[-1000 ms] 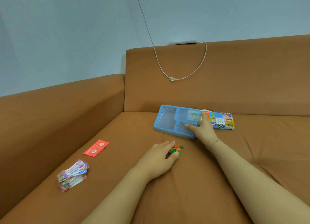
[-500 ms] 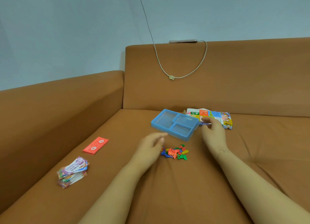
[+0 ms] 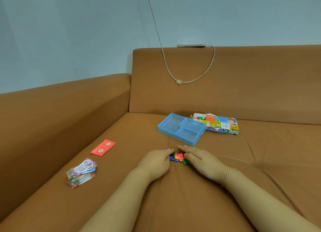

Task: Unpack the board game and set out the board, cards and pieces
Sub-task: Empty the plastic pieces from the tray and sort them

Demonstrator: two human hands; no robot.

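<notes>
arms: bare, no sleeves | right wrist: thin gold chain bracelet [image 3: 229, 173] | hands: no rings seen

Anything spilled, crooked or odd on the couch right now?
Nothing damaged. The small coloured pieces lie in a loose heap on the cushion between the left hand and right hand, not in the blue tray, which looks empty. The mixed card pile is fanned and untidy.
</notes>
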